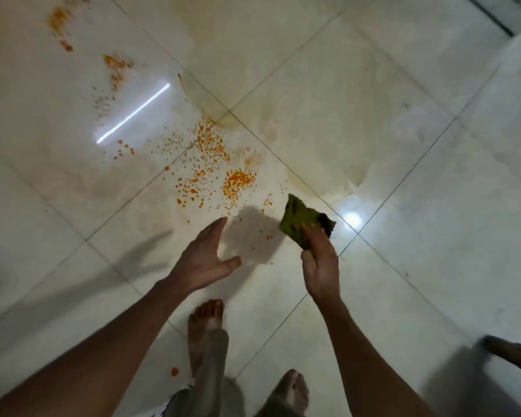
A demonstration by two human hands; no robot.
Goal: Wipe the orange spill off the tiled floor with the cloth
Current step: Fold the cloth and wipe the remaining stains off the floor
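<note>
Orange droplets of the spill (pixel 214 167) are scattered over the glossy pale tiled floor (pixel 403 145) in the middle of the view. More orange smears (pixel 116 67) lie at the upper left, and one lone drop (pixel 174 371) sits near my foot. My right hand (pixel 321 266) grips a crumpled green cloth (pixel 301 219), held just right of the droplets and above the floor. My left hand (pixel 205 257) hovers with fingers straight and spread, holding nothing, just below the droplets.
My two bare feet (pixel 206 326) stand on the tiles below the hands. A wet yellowish film (pixel 298 121) spreads over the tiles beyond the spill. A brown wooden object (pixel 512 353) juts in at the right edge. A dark threshold strip (pixel 491 16) crosses the upper right corner.
</note>
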